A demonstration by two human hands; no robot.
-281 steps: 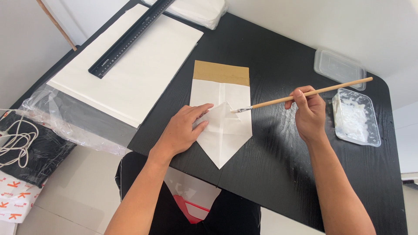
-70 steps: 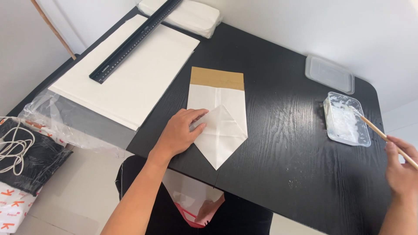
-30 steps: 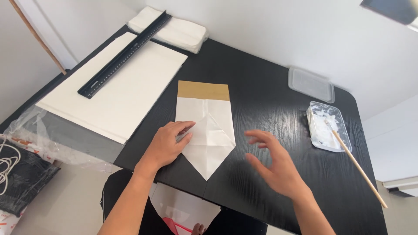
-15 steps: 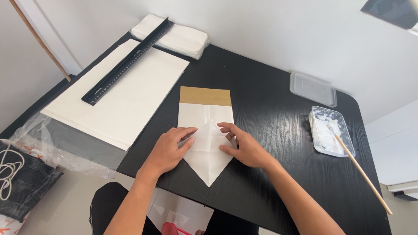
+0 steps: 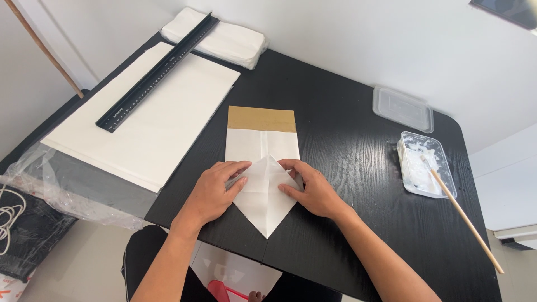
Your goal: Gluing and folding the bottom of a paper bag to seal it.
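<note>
On the black table (image 5: 347, 145), both hands, left (image 5: 215, 190) and right (image 5: 310, 187), press flat on the folded paper's (image 5: 263, 168) pointed flaps, well inside the edges.

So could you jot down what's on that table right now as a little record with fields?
Left hand: flat on the folded paper bag, pressing its left flap
Right hand: pressing the right flap
Bag: white, brown band at far end, near end folded to a point
Paste tub: clear, white paste, brush resting in it
Lid: beyond the tub
Ruler: black, across large white sheets
Table: black wood grain
</note>
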